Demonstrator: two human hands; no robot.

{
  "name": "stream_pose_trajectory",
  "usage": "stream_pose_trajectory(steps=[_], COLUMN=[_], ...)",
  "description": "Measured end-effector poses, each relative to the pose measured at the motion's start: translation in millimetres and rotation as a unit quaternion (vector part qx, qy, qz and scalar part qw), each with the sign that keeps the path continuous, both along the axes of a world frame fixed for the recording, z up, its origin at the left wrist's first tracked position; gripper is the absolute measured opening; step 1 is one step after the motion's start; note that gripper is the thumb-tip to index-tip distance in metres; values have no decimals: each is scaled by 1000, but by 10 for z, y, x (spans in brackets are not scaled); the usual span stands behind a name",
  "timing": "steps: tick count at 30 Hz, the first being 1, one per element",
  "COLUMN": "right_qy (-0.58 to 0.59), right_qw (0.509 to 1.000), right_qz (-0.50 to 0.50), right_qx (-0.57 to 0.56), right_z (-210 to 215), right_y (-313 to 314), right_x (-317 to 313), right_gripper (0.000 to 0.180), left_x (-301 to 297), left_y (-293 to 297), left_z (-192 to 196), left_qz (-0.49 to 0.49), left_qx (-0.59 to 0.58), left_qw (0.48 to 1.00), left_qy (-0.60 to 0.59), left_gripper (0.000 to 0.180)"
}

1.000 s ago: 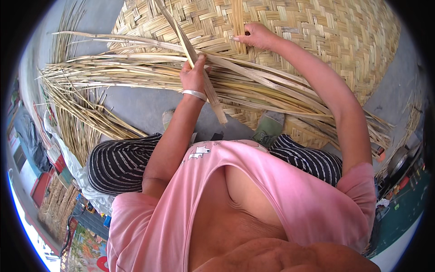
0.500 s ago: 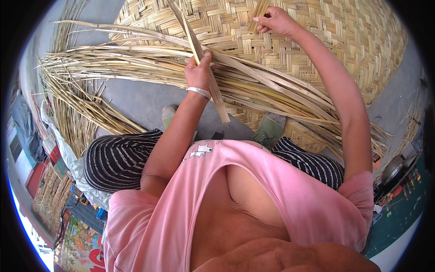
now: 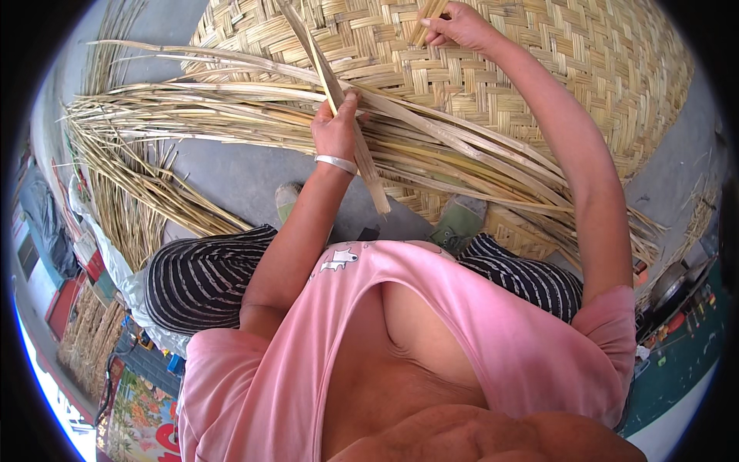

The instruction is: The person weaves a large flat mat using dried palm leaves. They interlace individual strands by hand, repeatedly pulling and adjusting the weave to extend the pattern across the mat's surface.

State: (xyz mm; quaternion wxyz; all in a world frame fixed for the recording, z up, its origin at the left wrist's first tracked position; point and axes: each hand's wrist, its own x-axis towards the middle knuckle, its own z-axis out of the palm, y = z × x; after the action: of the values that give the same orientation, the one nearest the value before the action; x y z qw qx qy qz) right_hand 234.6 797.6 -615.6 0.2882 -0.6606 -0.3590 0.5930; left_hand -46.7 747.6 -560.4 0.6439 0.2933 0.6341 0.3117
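Observation:
A large woven straw mat [image 3: 539, 69] lies on the ground in front of me, its weave a checker of flat pale strips. My left hand [image 3: 336, 127], a silver bangle on the wrist, grips a long flat strip [image 3: 339, 100] that slants up across the mat. My right hand [image 3: 458, 27] reaches far out to the mat's upper part and pinches the ends of a few strips [image 3: 427, 14] there. A bundle of loose long strips [image 3: 231, 115] fans across the mat's near edge, under my left hand.
More loose dry strips [image 3: 131, 208] lie spread on the grey ground at the left. My feet in green shoes [image 3: 458, 223] rest by the mat's near edge. Colourful clutter and bags sit at the far left and lower left.
My right hand has moved further up and away across the mat, from near its middle to its upper part. My left hand has kept its grip on the strip.

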Motion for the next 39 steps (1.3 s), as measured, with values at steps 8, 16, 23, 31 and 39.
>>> stream_pose_trajectory(steps=[8,16,23,31,39], right_qy=[7,-49,-68,-3,45], right_qw=[997,981,982,987,983], right_qz=[79,184,173,160,133], right_qx=[-13,38,37,-29,-117], right_z=[35,-37,-205,45,7], right_y=[110,205,237,381,491], right_x=[18,11,15,-14,25], right_gripper=[18,19,26,25,26], left_x=[-18,-5,9,-34,-63], left_y=[-4,16,35,28,56], left_z=[-67,-17,-22,-21,-39], left_qz=[10,13,-7,-11,-18], left_qx=[-6,-14,-12,-31,-39], left_qw=[1000,1000,1000,999,999], left_qy=[-19,-19,-5,-11,-22], left_gripper=[21,19,18,24,24])
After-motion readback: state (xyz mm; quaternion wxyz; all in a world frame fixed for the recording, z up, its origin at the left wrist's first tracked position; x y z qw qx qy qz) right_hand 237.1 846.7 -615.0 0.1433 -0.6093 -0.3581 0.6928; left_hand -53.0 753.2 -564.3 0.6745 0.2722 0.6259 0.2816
